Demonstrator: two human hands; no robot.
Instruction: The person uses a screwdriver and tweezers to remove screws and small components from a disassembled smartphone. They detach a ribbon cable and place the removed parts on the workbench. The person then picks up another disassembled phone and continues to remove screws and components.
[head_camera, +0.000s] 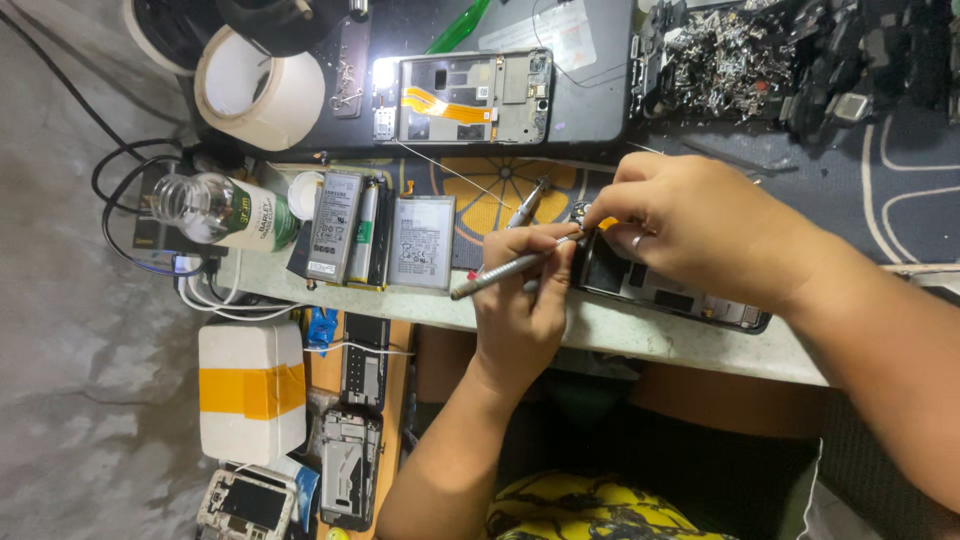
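Observation:
My left hand grips a slim metal screwdriver, its tip pointing towards the upper corner of an opened dark phone. That phone lies on the pale edge of the bench. My right hand rests over the phone, with thumb and fingertips pinched at the same corner; a ring shows on one finger. What the fingertips pinch is too small to tell. A second thin tool lies just beyond my left hand.
Three phone batteries lie side by side left of my hands, next to a clear bottle. Farther back are another opened phone frame, a tape roll and a heap of scrap parts. Below the bench stand a white foam box and more phone frames.

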